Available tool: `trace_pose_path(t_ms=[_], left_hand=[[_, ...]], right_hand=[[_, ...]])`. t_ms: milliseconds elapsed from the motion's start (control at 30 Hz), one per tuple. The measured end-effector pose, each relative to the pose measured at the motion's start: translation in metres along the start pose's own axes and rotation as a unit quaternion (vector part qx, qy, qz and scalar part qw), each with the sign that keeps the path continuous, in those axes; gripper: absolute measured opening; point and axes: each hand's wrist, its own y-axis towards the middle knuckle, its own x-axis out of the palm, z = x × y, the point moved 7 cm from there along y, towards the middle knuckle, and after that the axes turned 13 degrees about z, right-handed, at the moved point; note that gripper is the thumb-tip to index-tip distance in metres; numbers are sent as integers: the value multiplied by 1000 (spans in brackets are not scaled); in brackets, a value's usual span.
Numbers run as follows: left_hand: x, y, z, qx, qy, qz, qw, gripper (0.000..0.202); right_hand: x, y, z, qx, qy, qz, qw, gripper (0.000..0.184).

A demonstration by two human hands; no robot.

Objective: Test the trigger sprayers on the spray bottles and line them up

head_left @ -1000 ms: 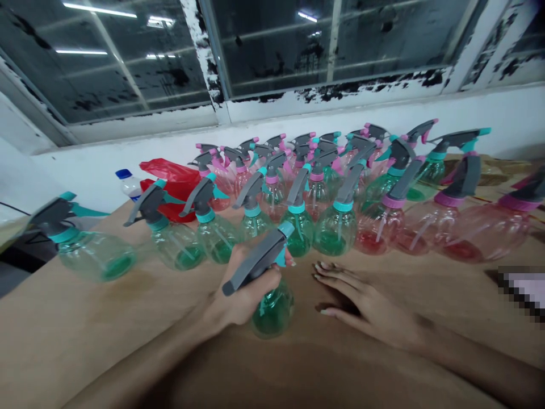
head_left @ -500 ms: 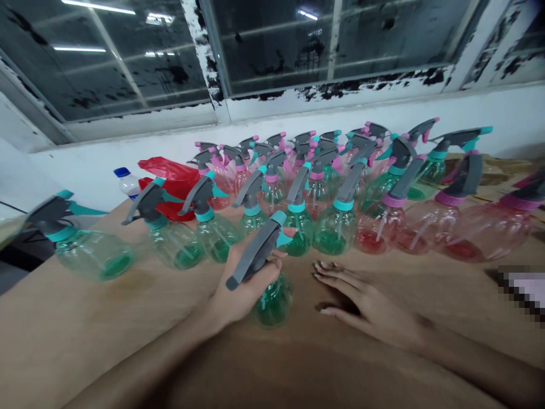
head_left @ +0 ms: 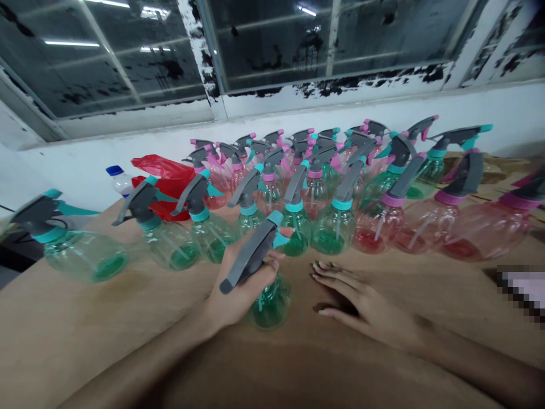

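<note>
My left hand [head_left: 240, 284] is wrapped round the neck of a green spray bottle [head_left: 270, 307] with a grey head and a turquoise trigger and nozzle. The bottle stands on the wooden table [head_left: 140, 335], its nozzle pointing away and to the right. An index finger reaches out by the trigger. My right hand [head_left: 355, 298] lies palm down on the table to the right of that bottle, fingers stretched out and holding nothing. Just beyond both hands stands a row of green spray bottles [head_left: 332, 233] and pink spray bottles [head_left: 377, 227].
More spray bottles crowd the back of the table. A red plastic bag [head_left: 164, 176] and a bottle with a blue cap [head_left: 119, 180] sit at the back left. A brown bag [head_left: 498, 167] lies at the back right. Behind rises a white wall [head_left: 76, 167] with windows.
The view has shifted slightly, so things on the left appear a little further left. My left hand keeps its hold on the green spray bottle; my right hand stays flat on the table.
</note>
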Motion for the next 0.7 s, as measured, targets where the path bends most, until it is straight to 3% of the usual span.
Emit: trace_pose_path(t_ms=[700], left_hand=[[-3, 2, 4, -12, -30, 14, 999, 34]], right_hand=[[-1, 0, 0, 5, 0, -2, 1000, 54]])
